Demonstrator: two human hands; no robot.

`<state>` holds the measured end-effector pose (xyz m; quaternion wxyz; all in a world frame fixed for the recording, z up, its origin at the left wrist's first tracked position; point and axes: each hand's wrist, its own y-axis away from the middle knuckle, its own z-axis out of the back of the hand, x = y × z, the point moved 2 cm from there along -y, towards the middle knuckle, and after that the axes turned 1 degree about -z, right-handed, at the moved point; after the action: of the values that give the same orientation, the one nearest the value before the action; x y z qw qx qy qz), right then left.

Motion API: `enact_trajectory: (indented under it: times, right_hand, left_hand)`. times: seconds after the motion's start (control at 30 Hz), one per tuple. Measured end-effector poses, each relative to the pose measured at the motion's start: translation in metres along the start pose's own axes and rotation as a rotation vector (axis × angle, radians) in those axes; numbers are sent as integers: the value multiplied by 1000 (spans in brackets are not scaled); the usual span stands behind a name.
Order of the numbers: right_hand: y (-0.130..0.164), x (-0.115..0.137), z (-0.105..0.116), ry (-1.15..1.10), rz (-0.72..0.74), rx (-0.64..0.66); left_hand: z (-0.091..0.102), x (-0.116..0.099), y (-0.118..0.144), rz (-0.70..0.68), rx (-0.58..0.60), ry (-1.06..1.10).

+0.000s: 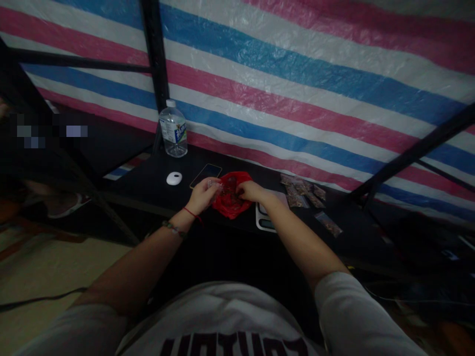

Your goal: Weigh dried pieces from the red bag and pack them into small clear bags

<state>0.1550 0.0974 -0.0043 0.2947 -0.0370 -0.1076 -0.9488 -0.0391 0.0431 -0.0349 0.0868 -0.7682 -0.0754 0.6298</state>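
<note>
Two hands (pixel 226 194) — crumpled red bag (pixel 230 201) between.

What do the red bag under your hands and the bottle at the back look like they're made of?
Red bag: thin, glossy plastic film by its look; it crumples and catches the light. Both the left hand and the right hand rest at its opening. Bottle: clear, smooth plastic, probably; see-through body, white cap, printed label.
</note>
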Motion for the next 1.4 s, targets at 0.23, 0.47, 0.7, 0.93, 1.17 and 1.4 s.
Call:
enact_trajectory:
  times: [0.23, 0.47, 0.7, 0.93, 1.17, 1.4]
  right_hand:
    - [-7, 0, -6, 49, 17, 4]
    - [-6, 0, -6, 18, -34, 3]
    - [-3, 2, -2, 9, -62, 22]
    - [-8, -1, -5, 69, -41, 33]
    - [-7, -3, -6, 58, -59, 9]
    - [5, -7, 2, -64, -55, -129]
  left_hand:
    - [-2, -4, 3, 34, 8, 13]
    - [0, -2, 1, 11, 3, -4]
    - [2, 2, 0, -5, -2, -39]
    - [2, -1, -1, -41, -16, -96]
    - [-2, -2, 3, -30, -1, -102]
    - [-4, -2, 4, 18, 24, -19]
